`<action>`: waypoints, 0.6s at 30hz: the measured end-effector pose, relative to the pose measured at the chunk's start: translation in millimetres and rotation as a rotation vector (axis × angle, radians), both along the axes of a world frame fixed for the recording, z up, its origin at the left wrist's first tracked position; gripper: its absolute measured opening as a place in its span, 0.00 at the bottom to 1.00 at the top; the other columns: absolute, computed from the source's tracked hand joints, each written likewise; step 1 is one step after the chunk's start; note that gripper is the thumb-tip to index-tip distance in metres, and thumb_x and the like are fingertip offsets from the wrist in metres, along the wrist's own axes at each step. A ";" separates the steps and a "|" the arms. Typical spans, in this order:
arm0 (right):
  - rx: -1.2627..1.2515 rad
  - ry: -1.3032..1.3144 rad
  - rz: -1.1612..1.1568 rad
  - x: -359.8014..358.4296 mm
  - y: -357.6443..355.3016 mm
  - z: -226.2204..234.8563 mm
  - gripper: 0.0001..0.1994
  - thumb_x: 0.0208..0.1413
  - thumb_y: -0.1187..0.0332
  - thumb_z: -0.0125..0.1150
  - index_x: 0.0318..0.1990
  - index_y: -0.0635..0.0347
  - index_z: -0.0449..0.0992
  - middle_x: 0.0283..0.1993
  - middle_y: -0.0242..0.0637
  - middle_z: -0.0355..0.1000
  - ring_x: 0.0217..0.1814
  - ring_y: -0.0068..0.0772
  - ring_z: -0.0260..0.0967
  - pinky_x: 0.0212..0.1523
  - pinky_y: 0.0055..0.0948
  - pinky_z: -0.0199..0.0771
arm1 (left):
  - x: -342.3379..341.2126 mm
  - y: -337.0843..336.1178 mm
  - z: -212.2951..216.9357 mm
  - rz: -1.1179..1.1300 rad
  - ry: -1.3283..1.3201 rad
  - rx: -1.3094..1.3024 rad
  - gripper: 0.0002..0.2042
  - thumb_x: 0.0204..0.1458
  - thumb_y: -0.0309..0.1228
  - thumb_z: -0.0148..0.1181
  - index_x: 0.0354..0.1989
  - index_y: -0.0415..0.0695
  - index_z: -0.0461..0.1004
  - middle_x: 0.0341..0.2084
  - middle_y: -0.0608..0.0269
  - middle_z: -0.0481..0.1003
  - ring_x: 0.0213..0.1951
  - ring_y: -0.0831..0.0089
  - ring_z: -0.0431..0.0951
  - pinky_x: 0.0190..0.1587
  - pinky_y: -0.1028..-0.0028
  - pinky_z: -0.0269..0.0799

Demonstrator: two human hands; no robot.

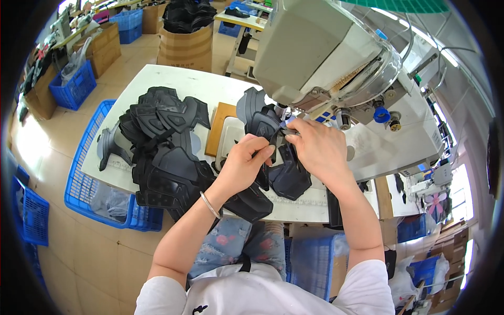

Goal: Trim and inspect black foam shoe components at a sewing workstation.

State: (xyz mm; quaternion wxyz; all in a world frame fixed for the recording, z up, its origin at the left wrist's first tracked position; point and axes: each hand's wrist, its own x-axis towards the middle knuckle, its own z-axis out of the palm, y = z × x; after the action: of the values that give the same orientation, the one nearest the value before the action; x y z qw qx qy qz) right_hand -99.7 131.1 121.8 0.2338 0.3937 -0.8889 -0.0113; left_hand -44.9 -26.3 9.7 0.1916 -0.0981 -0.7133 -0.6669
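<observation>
My left hand (245,157) and my right hand (315,147) both grip a dark shoe-upper piece (286,176) on the white sewing table (199,84), right under the head of the sewing machine (325,58). The left fingers pinch the piece's near edge. The right fingers press its top end close to the needle area. A thin bracelet sits on my left wrist. A tall pile of the same black pieces (163,147) lies just left of my left hand.
A blue plastic crate (86,178) stands on the floor left of the table, another blue crate (310,262) under it by my knees. Cardboard boxes (186,47) and more blue crates (73,86) stand farther back. A wooden board (218,126) lies beneath the work.
</observation>
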 end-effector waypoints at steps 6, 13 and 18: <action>-0.040 -0.023 0.024 4.1 -3.0 2.3 0.09 0.55 0.60 0.61 0.40 0.51 0.77 0.30 0.37 0.78 0.32 0.44 0.76 0.30 0.41 0.73 | -3.7 -7.1 -13.9 -0.057 -0.010 0.068 0.10 0.63 0.30 0.55 0.36 0.33 0.71 0.30 0.63 0.67 0.32 0.75 0.78 0.37 0.75 0.69; -0.049 0.055 -0.033 11.1 5.2 -5.3 0.10 0.53 0.61 0.64 0.41 0.49 0.78 0.32 0.36 0.77 0.31 0.43 0.76 0.29 0.41 0.73 | 9.7 1.7 6.4 0.003 0.005 -0.008 0.11 0.62 0.32 0.54 0.31 0.36 0.72 0.23 0.62 0.72 0.30 0.74 0.69 0.36 0.73 0.65; -0.024 0.097 -0.048 17.3 -0.9 -5.7 0.10 0.52 0.61 0.64 0.42 0.48 0.78 0.32 0.35 0.76 0.29 0.42 0.76 0.28 0.39 0.73 | 12.5 -1.0 11.3 0.038 0.066 -0.060 0.11 0.61 0.31 0.54 0.29 0.36 0.71 0.21 0.61 0.74 0.32 0.68 0.69 0.37 0.70 0.66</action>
State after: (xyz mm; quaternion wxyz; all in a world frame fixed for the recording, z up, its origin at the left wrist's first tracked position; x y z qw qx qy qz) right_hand -82.4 130.2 116.2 0.2811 0.3684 -0.8858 -0.0253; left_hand -32.4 -27.3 21.0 0.2248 -0.1121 -0.7282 -0.6376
